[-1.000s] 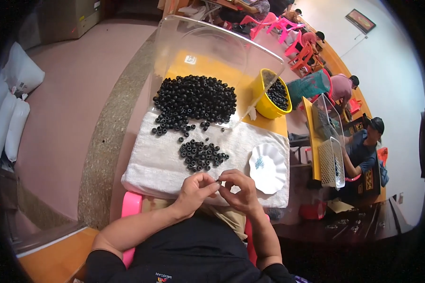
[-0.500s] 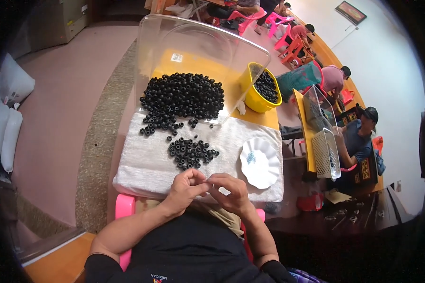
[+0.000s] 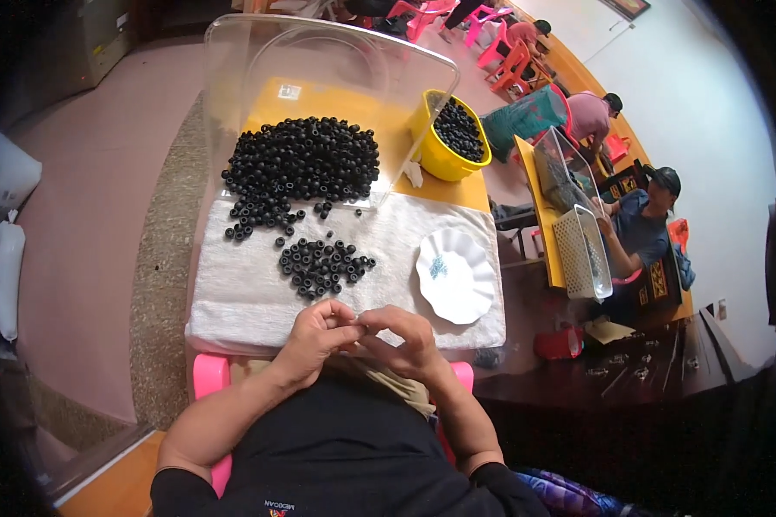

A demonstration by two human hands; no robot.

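My left hand [image 3: 315,341] and my right hand [image 3: 408,340] meet at the fingertips over the near edge of a white cloth [image 3: 241,297]. Both are closed in a pinch; whatever lies between the fingers is too small to make out. Just beyond them is a small heap of black, bead-like round parts with holes [image 3: 321,265]. A white scalloped dish [image 3: 472,289] sits to the right of that heap, with tiny bluish bits [image 3: 439,268] in it. Farther off, a large pile of the same black parts [image 3: 306,162] spills out of a clear plastic bin [image 3: 362,65] onto the cloth.
A yellow tub [image 3: 453,164] of black parts stands right of the bin. Farther right, a co-worker [image 3: 642,220] sits behind a white perforated basket [image 3: 583,254]. More people and pink chairs line the back. White sacks [image 3: 4,276] lie at the far left.
The view has shifted, so the table and its contents appear farther left and slightly higher. My hands stay pinched together; their fingers have shifted only slightly.
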